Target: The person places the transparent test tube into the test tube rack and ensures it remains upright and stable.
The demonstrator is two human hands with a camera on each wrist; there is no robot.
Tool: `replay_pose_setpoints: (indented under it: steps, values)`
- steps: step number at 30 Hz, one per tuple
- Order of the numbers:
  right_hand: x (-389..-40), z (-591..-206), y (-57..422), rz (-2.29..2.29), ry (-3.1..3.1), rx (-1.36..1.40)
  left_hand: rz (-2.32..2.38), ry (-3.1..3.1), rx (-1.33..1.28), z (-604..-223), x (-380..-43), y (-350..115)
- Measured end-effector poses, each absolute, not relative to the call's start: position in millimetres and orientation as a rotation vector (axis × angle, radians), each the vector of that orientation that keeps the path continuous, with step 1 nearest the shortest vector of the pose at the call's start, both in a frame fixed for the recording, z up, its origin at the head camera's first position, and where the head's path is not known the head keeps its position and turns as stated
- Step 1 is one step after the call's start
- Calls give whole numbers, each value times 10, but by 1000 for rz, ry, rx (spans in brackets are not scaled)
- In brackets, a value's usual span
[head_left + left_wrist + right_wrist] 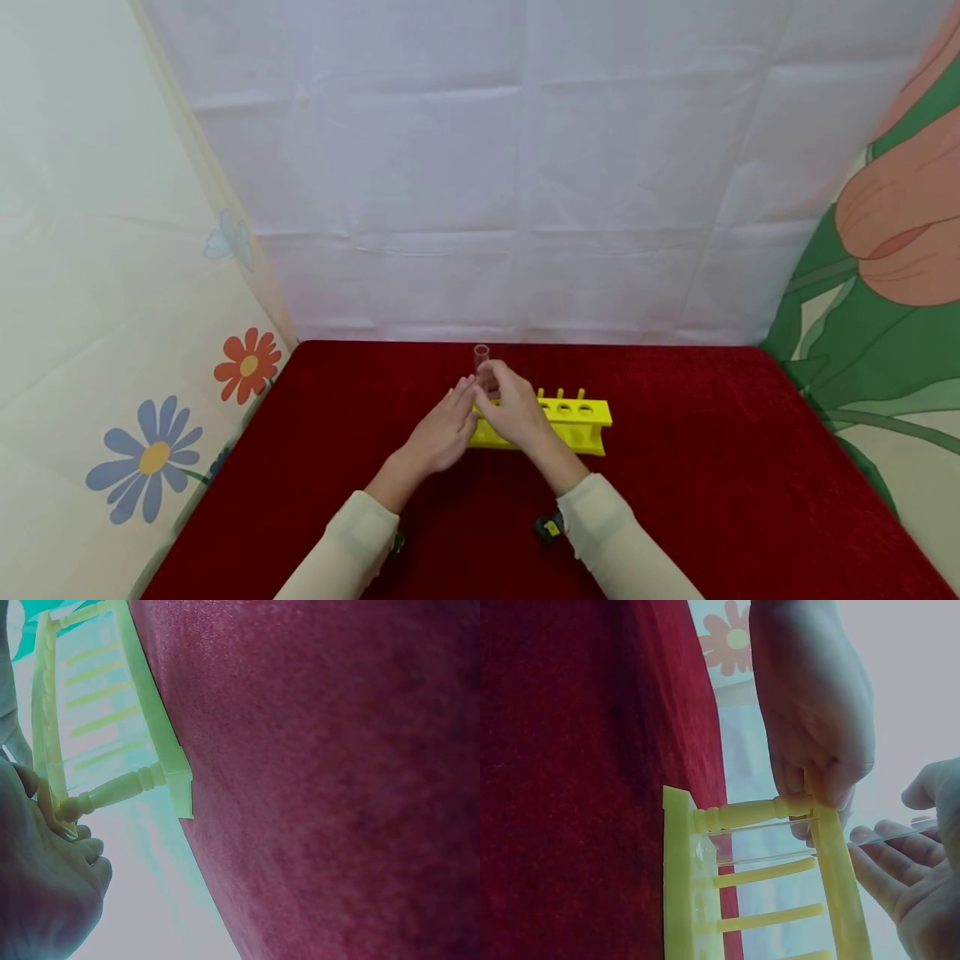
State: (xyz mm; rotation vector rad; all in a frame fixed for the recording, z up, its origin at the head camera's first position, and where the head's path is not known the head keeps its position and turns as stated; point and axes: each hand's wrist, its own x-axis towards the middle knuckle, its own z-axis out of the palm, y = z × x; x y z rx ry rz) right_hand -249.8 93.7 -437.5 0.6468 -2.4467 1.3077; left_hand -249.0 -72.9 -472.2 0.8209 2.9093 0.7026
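Observation:
A yellow test tube rack [598,414] stands on the table, with round holes in its top plate and several pegs along its back. At the rack's left end, my left hand [444,429] grips the top plate, thumb and fingers on either side of its edge [46,787]. A clear test tube [482,353] stands upright in the leftmost part of the rack, its lower length [761,844] showing between the plates. Around its upper part, my right hand [517,410] is held with thumb and fingers spread apart, fingers [900,855] right beside the glass.
Dark red cloth [690,483] covers the table. A white curtain [517,183] hangs behind it, and flower-printed sheets stand at the left and right. A small black device [549,528] is at the right wrist.

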Motion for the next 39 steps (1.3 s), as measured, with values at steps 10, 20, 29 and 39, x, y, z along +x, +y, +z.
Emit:
replay_pose_setpoints:
  steps: [10,20,29,39]
  values:
    - [-2488,-4386,934,1311,-2471,642,677,2922,815,-4726,-2503,-725]
    - [-2490,-4415,935,1335,-2442,668,692,2917,815,-4726,-2502,-723]
    - [-2499,-4433,942,1341,-2479,654,698,2912,801,-4737,-2505,-722]
    - [-2493,-4436,938,1339,-2519,618,731,2941,864,-4723,-2500,-717]
